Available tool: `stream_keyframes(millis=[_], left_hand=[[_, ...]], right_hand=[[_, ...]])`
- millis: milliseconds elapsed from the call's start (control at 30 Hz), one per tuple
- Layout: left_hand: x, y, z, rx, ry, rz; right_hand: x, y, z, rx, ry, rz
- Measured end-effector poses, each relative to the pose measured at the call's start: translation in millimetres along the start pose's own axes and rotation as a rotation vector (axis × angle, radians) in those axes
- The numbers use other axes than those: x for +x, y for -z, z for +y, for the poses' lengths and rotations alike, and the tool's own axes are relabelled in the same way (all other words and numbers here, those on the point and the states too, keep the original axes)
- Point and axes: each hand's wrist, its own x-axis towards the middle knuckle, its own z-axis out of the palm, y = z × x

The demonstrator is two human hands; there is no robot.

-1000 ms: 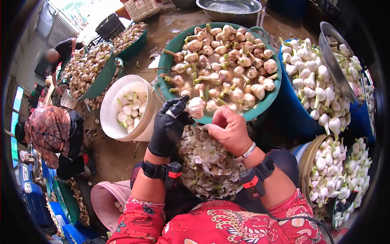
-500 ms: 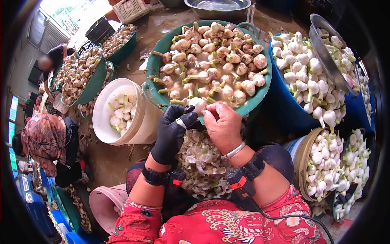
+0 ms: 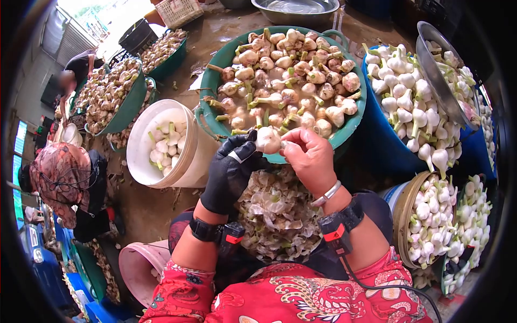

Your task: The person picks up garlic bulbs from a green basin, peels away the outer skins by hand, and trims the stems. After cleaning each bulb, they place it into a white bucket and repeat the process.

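My left hand (image 3: 229, 175), in a black glove with a white band on one finger, grips a pale garlic bulb (image 3: 267, 140) between thumb and fingers. Bare and pinched, my right hand (image 3: 311, 161) meets the bulb's right side; a small whitish bit, perhaps skin, shows at its fingertips. Both hands are over the near rim of a green tub (image 3: 355, 132), where unpeeled garlic bulbs (image 3: 301, 70) lie in cloudy water. Below them, between my knees, is a heap of papery garlic skins (image 3: 277, 215).
A white bucket (image 3: 188, 145) with peeled bulbs stands left, a pinkish bucket (image 3: 134, 269) nearer me. On the right are a blue barrel (image 3: 385, 126) and another bucket (image 3: 401, 210), both heaped with white garlic. Two people (image 3: 62, 177) work at far left among more tubs.
My right hand has moved slightly right and down, away from the left, so more of the garlic bulb shows. The whole view has shifted a little.
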Motion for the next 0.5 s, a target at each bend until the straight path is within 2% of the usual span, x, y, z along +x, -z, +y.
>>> stream_keyframes(millis=[67, 133, 233, 333, 367, 433, 500], left_hand=[[0, 0, -3, 0.024, -0.009, 0.015], [4, 2, -9, -0.081, -0.050, 0.014], [7, 4, -13, -0.127, -0.009, 0.026], [5, 5, -16, -0.131, 0.020, -0.059], [6, 4, -16, -0.131, 0.022, -0.063], [4, 4, -18, -0.069, -0.005, -0.005], [3, 4, -19, -0.024, -0.013, -0.013]], right_hand=[[-4, -5, -3, -0.313, 0.320, 0.134], [-7, -7, -2, -0.372, 0.359, 0.149], [-9, -12, 0, -0.535, 0.495, 0.182], [-4, -10, 9, -0.628, 0.571, 0.246], [-4, -10, 9, -0.630, 0.572, 0.249], [-4, -12, 10, -0.771, 0.734, 0.286], [-4, -14, 7, -0.802, 0.767, 0.289]])
